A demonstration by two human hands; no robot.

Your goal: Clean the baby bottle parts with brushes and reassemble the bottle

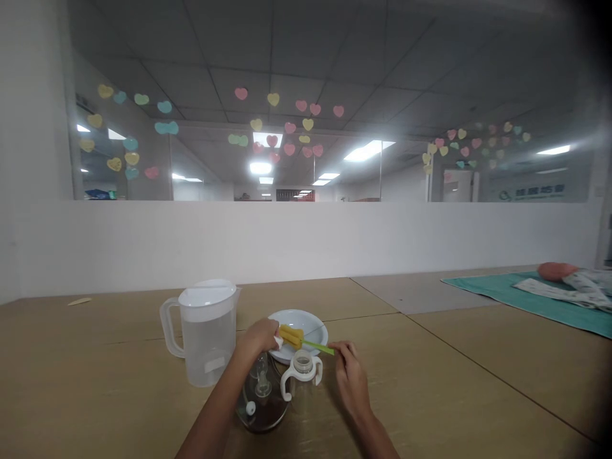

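The sponge brush is at twelve o'clock from the handled bottle; the right hand has its grip pinching the green stem, the left hand a small white piece.

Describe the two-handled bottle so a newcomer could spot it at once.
On the tan table, find the white bowl right of the big pitcher. Just on the bowl's near side stands a clear, uncapped bottle. Its two curved white handles set it apart from the pitcher, which shows one.
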